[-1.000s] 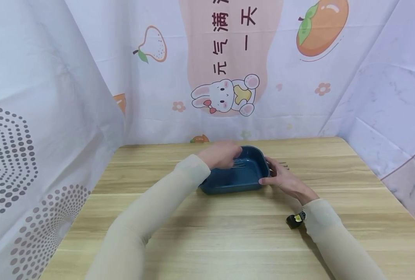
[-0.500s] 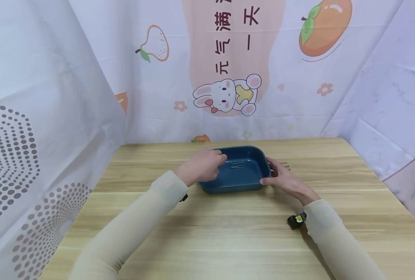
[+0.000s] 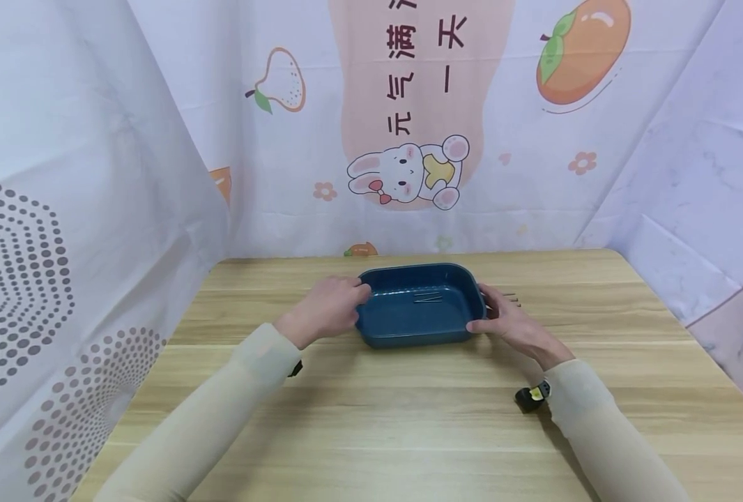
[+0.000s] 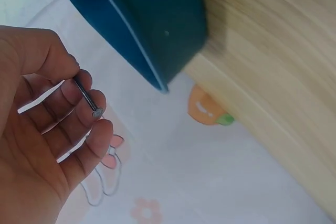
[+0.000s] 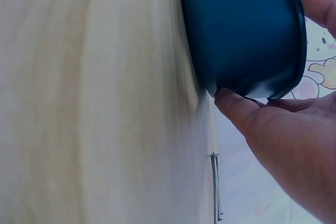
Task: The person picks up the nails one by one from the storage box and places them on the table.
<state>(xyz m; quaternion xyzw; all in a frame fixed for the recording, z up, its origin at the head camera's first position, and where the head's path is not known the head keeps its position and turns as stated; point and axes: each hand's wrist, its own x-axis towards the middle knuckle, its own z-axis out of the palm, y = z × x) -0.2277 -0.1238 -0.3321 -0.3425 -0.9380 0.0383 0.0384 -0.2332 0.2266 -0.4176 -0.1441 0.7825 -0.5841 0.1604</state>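
Nail in hand: a thin steel nail (image 4: 86,97) is pinched between thumb and curled fingers of the left hand (image 3: 327,308), just outside the tray's left end.
Tray: a dark blue tray (image 3: 409,335) sits mid-table; a few nails (image 3: 427,298) lie on its floor.
Right hand: the right hand (image 3: 509,322) grips the tray's right end, thumb on the near wall.
Loose nails: more nails (image 5: 216,187) lie on the wooden table (image 3: 409,418) beside the right hand.
Technique: judged best to carry the nail low over the rim and release it flat, with the tray braced.
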